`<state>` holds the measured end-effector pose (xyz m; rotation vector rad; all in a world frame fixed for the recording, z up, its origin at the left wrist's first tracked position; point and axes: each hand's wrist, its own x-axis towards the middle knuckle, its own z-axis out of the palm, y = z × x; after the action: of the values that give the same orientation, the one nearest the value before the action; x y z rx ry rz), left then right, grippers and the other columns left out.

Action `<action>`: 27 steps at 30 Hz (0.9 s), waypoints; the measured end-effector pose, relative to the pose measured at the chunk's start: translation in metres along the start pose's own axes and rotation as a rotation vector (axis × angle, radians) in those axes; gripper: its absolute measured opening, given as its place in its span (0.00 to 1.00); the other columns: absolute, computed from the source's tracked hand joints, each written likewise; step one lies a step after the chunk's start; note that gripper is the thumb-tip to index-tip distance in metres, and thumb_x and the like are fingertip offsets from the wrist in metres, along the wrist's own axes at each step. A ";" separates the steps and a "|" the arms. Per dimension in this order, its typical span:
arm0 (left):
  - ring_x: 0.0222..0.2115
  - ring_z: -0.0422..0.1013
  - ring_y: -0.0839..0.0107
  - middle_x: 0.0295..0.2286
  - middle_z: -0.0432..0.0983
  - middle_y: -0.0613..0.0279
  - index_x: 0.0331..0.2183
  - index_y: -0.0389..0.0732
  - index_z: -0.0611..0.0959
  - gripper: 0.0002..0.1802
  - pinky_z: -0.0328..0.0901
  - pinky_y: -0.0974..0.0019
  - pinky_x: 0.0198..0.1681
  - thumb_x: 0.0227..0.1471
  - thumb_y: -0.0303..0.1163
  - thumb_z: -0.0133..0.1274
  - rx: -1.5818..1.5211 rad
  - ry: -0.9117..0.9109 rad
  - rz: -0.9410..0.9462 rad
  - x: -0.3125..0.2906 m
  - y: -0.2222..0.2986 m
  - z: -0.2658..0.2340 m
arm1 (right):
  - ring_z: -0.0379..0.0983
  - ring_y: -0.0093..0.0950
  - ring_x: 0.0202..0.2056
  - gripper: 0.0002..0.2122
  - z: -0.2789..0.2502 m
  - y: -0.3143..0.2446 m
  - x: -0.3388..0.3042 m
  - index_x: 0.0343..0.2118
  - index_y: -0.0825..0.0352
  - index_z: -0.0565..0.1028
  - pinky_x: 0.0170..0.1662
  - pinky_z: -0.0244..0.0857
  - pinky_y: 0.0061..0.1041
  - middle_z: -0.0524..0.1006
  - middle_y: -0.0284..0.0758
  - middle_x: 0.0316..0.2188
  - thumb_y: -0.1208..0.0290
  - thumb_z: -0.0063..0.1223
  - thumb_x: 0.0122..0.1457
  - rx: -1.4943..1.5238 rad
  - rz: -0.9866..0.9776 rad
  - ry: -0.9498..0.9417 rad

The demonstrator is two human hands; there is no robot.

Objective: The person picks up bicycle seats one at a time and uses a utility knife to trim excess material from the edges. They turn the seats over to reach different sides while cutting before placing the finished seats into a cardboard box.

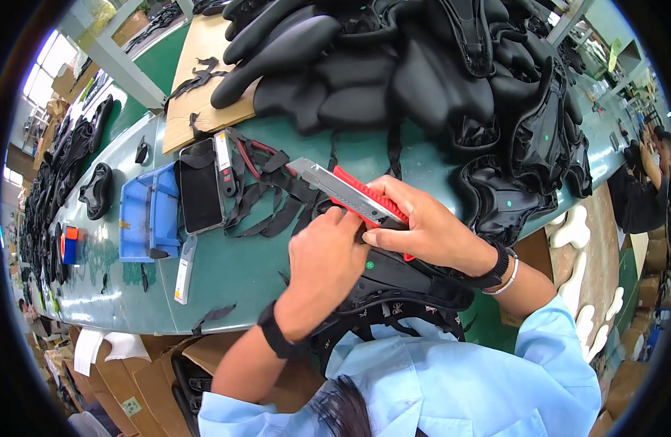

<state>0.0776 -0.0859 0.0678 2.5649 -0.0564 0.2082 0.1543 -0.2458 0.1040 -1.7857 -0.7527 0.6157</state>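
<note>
well, the right hand (432, 224) grips the red cutter (352, 197) near the black pad (394, 280), tip toward the upper left. the left hand (325, 251) curls just beside it; what that one pinches, i cannot tell. a phone (201, 188) lies by the blue bin (136, 226).

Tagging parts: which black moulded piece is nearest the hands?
The black moulded piece under the left hand and right hand, at the near edge of the table. Other black pieces lie farther off, across it or at its left.
</note>
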 end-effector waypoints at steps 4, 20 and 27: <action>0.23 0.72 0.58 0.21 0.70 0.60 0.27 0.42 0.78 0.04 0.66 0.57 0.25 0.44 0.29 0.56 -0.060 0.056 0.130 0.008 -0.011 0.003 | 0.74 0.43 0.40 0.22 -0.020 0.006 -0.020 0.53 0.68 0.66 0.44 0.67 0.32 0.76 0.44 0.40 0.70 0.56 0.56 -0.217 -0.038 0.055; 0.20 0.60 0.64 0.19 0.60 0.59 0.29 0.36 0.77 0.07 0.55 0.65 0.24 0.52 0.30 0.56 -0.465 0.062 -0.057 0.005 -0.021 0.005 | 0.67 0.33 0.15 0.27 -0.044 0.025 -0.043 0.61 0.50 0.65 0.20 0.58 0.33 0.69 0.33 0.15 0.71 0.55 0.57 -0.631 -0.210 0.062; 0.29 0.62 0.76 0.26 0.61 0.68 0.26 0.31 0.73 0.07 0.58 0.70 0.36 0.54 0.23 0.50 -1.029 0.030 -0.284 0.008 -0.041 0.009 | 0.64 0.32 0.14 0.29 -0.028 0.013 -0.059 0.61 0.55 0.64 0.18 0.56 0.32 0.65 0.32 0.15 0.71 0.56 0.55 -0.995 -0.060 -0.028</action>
<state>0.0898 -0.0564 0.0393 1.5199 0.1710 0.0711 0.1371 -0.3102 0.1038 -2.6297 -1.2587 0.2084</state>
